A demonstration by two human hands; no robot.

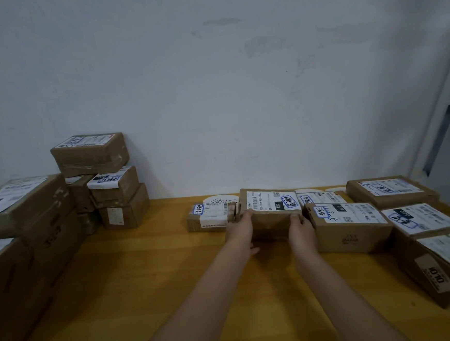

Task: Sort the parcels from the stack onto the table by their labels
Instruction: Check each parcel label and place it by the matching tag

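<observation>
Two bare forearms [254,289] reach out from the bottom edge of the head view, over the yellow table [145,270]. The left hand [240,229] and right hand [301,230] hold a labelled parcel [272,215] between them, one at each end. Each thumb lies on the near top edge and the fingers curl round the sides and underneath. The parcel is at the back of the table, label up. Its underside is hidden, so I cannot tell whether it is already resting on the wood.

A small taped parcel [208,217] sits just left of the labelled parcel, very close or touching. Just to its right is a brown box [349,227], with more sorted boxes [421,219] beyond. Well to the left stands the unsorted stack [90,154], several boxes high against the wall.

The gap between the two neighbours looks tight. Lowering the parcel at an angle could catch the brown box's corner or push the small taped parcel out of line. Fingers under the parcel may get pinched if it drops flat. The handwritten mark is too small to read, so a parcel put in the wrong group would be easy to miss.
</observation>
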